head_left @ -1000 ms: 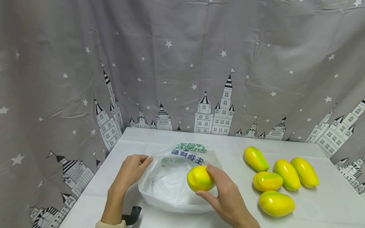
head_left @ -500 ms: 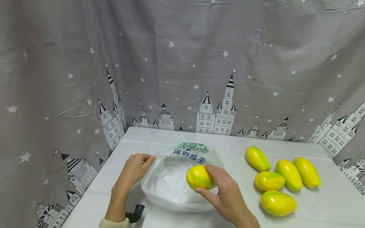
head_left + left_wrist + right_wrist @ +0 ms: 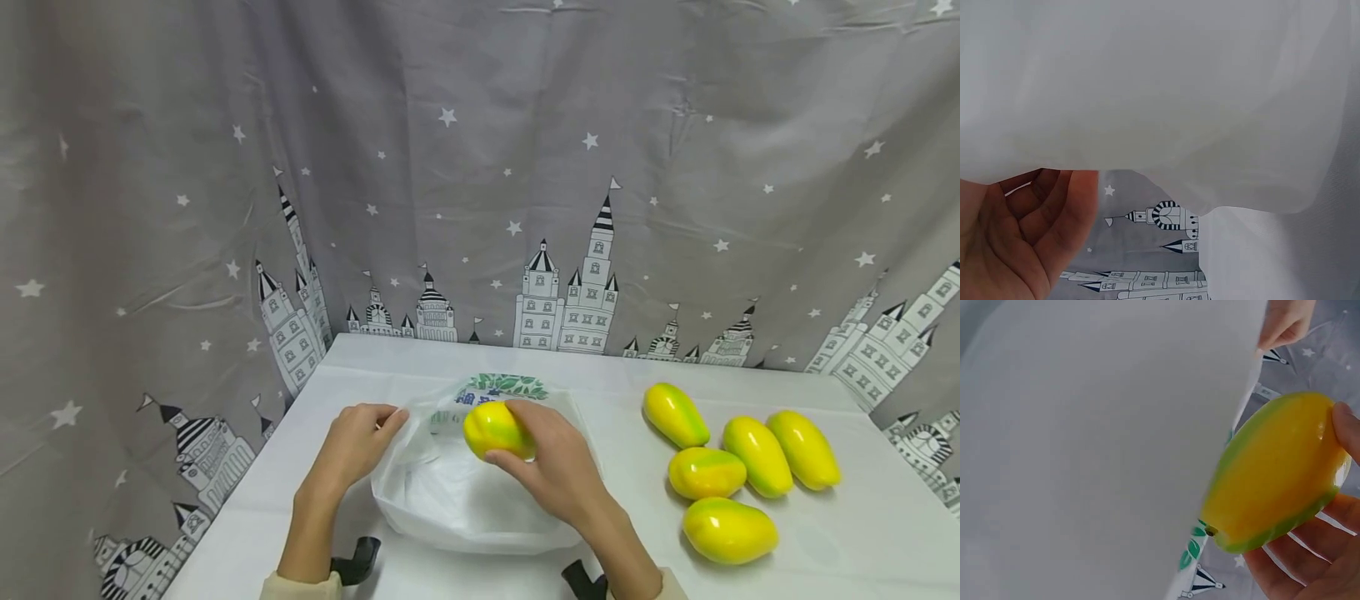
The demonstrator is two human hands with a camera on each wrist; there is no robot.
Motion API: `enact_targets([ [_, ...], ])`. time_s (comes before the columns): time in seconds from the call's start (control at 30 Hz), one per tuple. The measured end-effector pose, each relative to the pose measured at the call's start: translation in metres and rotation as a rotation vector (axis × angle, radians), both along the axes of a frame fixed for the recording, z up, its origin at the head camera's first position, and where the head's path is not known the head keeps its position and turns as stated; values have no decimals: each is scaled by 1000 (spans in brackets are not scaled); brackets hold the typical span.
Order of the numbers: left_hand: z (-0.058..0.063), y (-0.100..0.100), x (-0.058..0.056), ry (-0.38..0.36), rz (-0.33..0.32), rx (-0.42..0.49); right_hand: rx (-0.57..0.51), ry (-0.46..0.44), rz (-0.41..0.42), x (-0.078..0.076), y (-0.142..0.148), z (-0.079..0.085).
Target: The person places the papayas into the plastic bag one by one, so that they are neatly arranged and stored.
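My right hand (image 3: 558, 458) grips a yellow-green mango (image 3: 497, 431) above the mouth of a white plastic bag (image 3: 480, 533). In the right wrist view the mango (image 3: 1279, 475) sits between thumb and curled fingers, partly behind the bag's side. My left hand (image 3: 356, 442) pinches the bag's left rim between thumb and fingers. The left wrist view shows the bag's wall (image 3: 1147, 94) covering the fingertips of the left hand (image 3: 1041, 231). Green leaves and blue lettering mark the bag's far wall.
Several more mangoes (image 3: 726, 531) lie in a group on the white table (image 3: 840, 542), to the right of the bag. A grey curtain (image 3: 480, 125) with castles and stars hangs behind the table. Black wrist mounts (image 3: 356, 560) show at both forearms.
My right hand has carried the mango left and farther back over the bag opening. The left hand keeps its hold on the rim. The other mangoes stay put.
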State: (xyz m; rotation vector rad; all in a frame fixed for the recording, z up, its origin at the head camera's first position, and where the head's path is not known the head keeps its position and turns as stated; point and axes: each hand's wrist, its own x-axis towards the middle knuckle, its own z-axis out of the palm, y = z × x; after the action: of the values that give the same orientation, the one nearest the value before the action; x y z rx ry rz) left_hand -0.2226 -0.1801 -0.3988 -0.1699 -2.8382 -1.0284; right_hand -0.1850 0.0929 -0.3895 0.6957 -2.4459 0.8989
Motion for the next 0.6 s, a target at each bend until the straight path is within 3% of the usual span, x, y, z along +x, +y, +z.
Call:
enact_targets([
  [0.6, -2, 1, 0, -14, 8, -6, 135, -76, -9, -29, -26, -3],
])
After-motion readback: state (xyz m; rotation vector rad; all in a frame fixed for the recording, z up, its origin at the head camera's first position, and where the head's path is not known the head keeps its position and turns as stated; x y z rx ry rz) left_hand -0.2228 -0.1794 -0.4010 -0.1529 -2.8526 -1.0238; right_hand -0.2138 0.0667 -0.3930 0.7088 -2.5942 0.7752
